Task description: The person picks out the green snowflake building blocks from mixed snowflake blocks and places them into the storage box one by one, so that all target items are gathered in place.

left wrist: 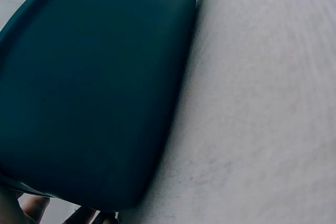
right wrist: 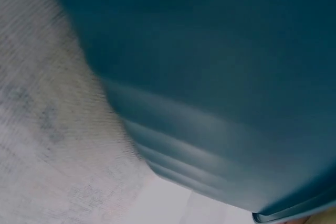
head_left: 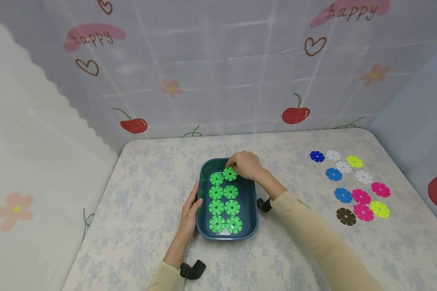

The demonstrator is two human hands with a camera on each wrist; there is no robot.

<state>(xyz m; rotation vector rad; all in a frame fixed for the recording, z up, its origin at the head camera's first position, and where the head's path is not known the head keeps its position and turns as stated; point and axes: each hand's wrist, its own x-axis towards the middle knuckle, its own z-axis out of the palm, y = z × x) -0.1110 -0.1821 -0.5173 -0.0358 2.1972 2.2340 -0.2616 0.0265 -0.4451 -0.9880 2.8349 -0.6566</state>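
A dark teal plastic tray (head_left: 247, 198) sits mid-table with green notched plastic discs (head_left: 216, 207) laid inside in two columns. My left hand (head_left: 187, 216) grips its left side, thumb at the rim and fingers along the outer wall. Over the far right corner, my right hand (head_left: 247, 165) pinches the topmost green disc (head_left: 230, 174) of the right column by its far edge. In the left wrist view the tray's outer wall (left wrist: 100, 93) fills much of the picture, fingertips (left wrist: 35, 207) showing under it. The right wrist view mostly shows the tray wall (right wrist: 189, 77), hiding that hand's fingertips.
Loose notched discs lie at the table's right: blue (head_left: 334, 174), white (head_left: 364, 177), pink (head_left: 380, 189), yellow (head_left: 380, 209) and one brown (head_left: 346, 217). A printed curtain (head_left: 222, 81) hangs behind the table's far edge. Black wrist bands (head_left: 193, 270) are on both arms.
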